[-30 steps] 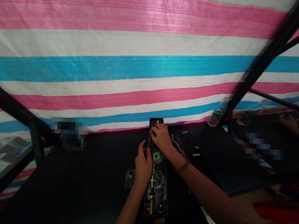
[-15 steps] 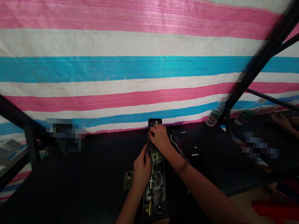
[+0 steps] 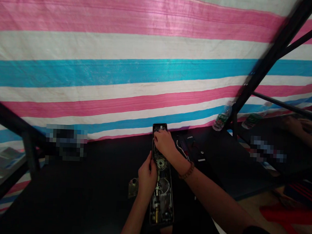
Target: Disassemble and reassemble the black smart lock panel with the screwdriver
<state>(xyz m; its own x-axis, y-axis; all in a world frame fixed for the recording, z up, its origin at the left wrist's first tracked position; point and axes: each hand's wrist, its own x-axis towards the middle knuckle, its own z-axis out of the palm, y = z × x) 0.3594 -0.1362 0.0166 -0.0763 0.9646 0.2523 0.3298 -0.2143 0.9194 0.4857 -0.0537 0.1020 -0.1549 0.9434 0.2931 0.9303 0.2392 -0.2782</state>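
A long, narrow opened housing (image 3: 165, 203), which looks like an electronic door lock, lies lengthwise before me. Inside show a round metal hub (image 3: 161, 163), a brass cylinder (image 3: 156, 213) and a loop of white wire (image 3: 166, 188). My left hand (image 3: 147, 173) grips the housing's left edge near the hub, thumb pointing up along it. Over the upper end, my right hand (image 3: 164, 141) is closed with the fingertips pinched down inside; what they hold is hidden. Beside my left wrist lies a small metal plate (image 3: 132, 188) with a round hole.
Right of the housing, a dark panel (image 3: 194, 149) and white cable (image 3: 182, 147) lie on the black table (image 3: 90, 190). Plastic bottles (image 3: 221, 120) stand by the slanted black frame post (image 3: 258, 69). Another person's hands (image 3: 295, 124) are at the far right. A striped sheet (image 3: 121, 74) hangs behind.
My right hand's fingers have shifted slightly over the upper end of the housing. My left hand keeps its place at the edge. The whole view has moved a little.
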